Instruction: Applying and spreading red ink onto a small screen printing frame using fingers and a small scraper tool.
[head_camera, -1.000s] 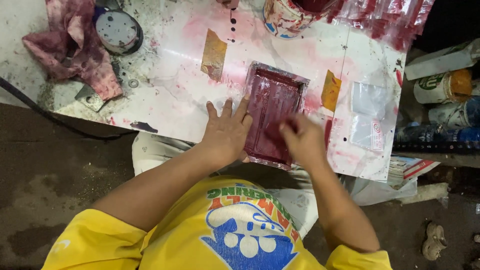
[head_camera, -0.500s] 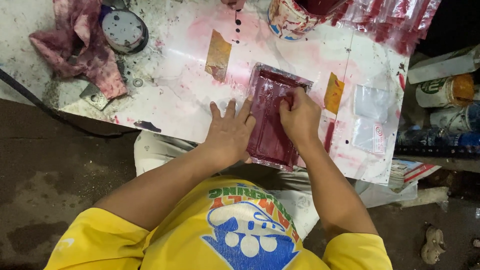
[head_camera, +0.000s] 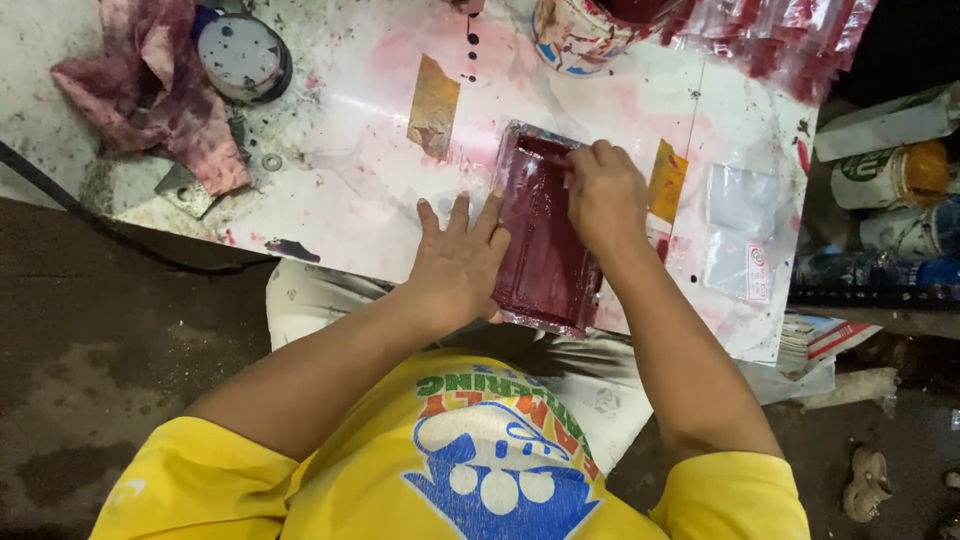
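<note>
Red-inked frame (head_camera: 545, 250) under both hands, flush against table's near edge

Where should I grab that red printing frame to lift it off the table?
Probably by the near edge of the frame, which overhangs the table toward the body, so fingers could hook under it. The left hand presses its left side and the right hand its top.

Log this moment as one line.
left hand: flat, pressing frame's left edge | right hand: closed at far end of red-inked screen frame | surface: ink-stained white table | nearby: stained rag
</note>
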